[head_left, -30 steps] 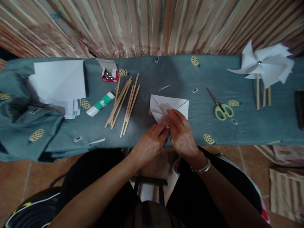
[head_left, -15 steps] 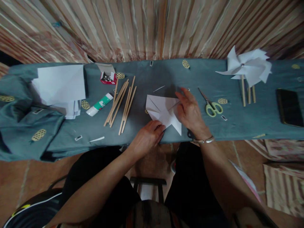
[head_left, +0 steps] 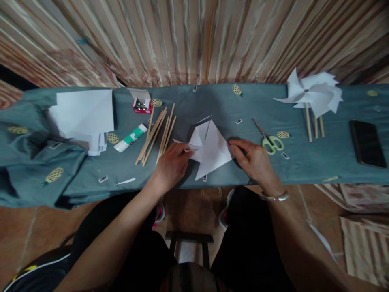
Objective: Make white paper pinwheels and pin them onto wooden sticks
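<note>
A white sheet of paper [head_left: 212, 148] with slits cut in toward its middle lies in front of me, its flaps partly raised. My left hand [head_left: 172, 164] pinches a flap at the paper's left side between thumb and fingers. At the right corner, my right hand [head_left: 251, 158] grips the paper's edge, thumb and fingers together. Just behind the paper is a thin white paper sliver [head_left: 204, 119]. Green-handled scissors [head_left: 269, 140] rest to the right of my right hand, and several wooden sticks [head_left: 152, 136] lie beyond my left hand.
A glue stick [head_left: 130, 138], a small red box [head_left: 142, 105] of metal pins and a stack of white paper [head_left: 85, 111] are on the left. Finished paper pinwheels [head_left: 316, 91] on sticks and a black phone [head_left: 367, 144] lie right. A striped curtain [head_left: 182, 40] hangs behind.
The paper has turned and now points a corner away from me. My left hand has moved left onto a flap; my right hand has come nearer and taken hold of the right corner.
</note>
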### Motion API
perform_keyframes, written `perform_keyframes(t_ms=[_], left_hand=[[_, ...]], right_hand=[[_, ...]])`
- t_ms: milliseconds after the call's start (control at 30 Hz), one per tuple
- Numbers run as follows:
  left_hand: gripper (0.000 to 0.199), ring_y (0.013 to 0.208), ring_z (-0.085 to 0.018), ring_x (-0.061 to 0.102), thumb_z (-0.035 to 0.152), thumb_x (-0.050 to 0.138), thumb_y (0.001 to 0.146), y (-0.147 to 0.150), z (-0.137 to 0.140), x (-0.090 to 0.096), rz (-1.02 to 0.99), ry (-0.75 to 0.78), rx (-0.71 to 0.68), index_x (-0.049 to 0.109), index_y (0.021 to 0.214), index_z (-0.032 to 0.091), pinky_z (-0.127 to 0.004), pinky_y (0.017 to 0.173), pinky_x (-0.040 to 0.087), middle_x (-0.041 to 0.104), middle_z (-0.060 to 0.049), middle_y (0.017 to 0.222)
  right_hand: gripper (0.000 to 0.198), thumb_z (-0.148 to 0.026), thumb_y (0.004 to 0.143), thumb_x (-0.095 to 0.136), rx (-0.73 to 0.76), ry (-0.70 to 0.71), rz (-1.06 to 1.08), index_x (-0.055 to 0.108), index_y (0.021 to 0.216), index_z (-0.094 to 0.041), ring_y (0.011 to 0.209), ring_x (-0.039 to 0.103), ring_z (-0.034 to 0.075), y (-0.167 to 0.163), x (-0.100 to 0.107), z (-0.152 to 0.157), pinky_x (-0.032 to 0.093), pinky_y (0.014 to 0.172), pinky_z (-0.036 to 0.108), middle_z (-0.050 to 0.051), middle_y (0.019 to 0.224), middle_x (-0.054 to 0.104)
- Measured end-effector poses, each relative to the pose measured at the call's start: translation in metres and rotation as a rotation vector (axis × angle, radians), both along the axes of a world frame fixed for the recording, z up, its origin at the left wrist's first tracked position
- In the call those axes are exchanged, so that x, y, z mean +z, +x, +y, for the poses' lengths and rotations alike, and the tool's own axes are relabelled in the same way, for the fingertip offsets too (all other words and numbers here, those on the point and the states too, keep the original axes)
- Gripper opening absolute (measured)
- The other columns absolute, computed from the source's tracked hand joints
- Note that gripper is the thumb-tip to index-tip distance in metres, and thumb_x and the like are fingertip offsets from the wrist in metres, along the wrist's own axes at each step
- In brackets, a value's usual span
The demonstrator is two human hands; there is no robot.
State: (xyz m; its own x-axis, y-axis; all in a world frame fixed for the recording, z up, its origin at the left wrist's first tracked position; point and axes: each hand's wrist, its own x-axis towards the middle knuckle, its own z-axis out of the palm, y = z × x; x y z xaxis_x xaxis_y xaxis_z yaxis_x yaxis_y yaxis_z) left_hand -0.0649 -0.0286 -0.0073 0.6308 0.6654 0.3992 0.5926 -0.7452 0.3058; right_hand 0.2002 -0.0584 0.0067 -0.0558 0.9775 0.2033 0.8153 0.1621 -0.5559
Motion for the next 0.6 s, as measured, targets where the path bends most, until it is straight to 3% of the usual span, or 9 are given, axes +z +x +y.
perform_keyframes(t_ms=[100, 167, 300, 400, 600], left_hand=[[0.032, 0.101, -0.022, 0.059, 0.001, 0.047, 0.085, -0.007, 0.009, 0.002, -0.036, 0.041, 0.033, 0.066, 0.108, 0.016, -0.037, 0.087, 0.055, 0.062, -0.01, 0.111], [0.034, 0.102, -0.022, 0.059, 0.001, 0.046, 0.087, -0.005, 0.007, 0.005, -0.065, 0.072, 0.039, 0.064, 0.112, 0.015, -0.038, 0.088, 0.055, 0.062, -0.011, 0.115], [0.021, 0.093, -0.022, 0.061, 0.018, 0.052, 0.094, 0.014, -0.018, 0.011, 0.003, 0.043, -0.079, 0.063, 0.111, 0.013, -0.035, 0.082, 0.056, 0.066, -0.011, 0.105], [0.019, 0.09, -0.022, 0.061, 0.027, 0.057, 0.093, 0.027, -0.035, 0.01, 0.114, -0.058, -0.131, 0.064, 0.105, 0.012, -0.036, 0.079, 0.057, 0.067, -0.01, 0.099], [0.012, 0.089, -0.022, 0.06, 0.016, 0.055, 0.093, 0.031, -0.038, 0.009, 0.204, -0.095, -0.092, 0.064, 0.1, 0.012, -0.034, 0.075, 0.056, 0.066, -0.009, 0.098]], right_hand=[[0.023, -0.03, 0.094, 0.053, 0.006, -0.099, 0.06, 0.074, 0.094, -0.02, 0.083, 0.073, 0.023, -0.002, 0.001, -0.017, 0.055, 0.077, 0.034, 0.006, 0.093, 0.078], [0.022, -0.03, 0.093, 0.054, -0.011, -0.094, 0.075, 0.074, 0.092, -0.021, 0.081, 0.072, 0.023, -0.004, 0.002, -0.023, 0.055, 0.077, 0.035, 0.006, 0.091, 0.078], [0.026, -0.025, 0.095, 0.049, 0.035, 0.038, 0.056, 0.071, 0.106, -0.019, 0.099, 0.068, 0.026, -0.009, -0.001, -0.024, 0.052, 0.092, 0.042, 0.009, 0.106, 0.075], [0.031, -0.021, 0.096, 0.044, 0.13, 0.043, 0.044, 0.068, 0.116, -0.021, 0.107, 0.065, 0.026, -0.011, -0.004, -0.022, 0.051, 0.096, 0.046, 0.01, 0.114, 0.073], [0.036, -0.015, 0.093, 0.045, 0.193, -0.017, 0.104, 0.069, 0.118, -0.024, 0.115, 0.063, 0.026, -0.006, -0.009, -0.023, 0.049, 0.102, 0.049, 0.009, 0.123, 0.07]])
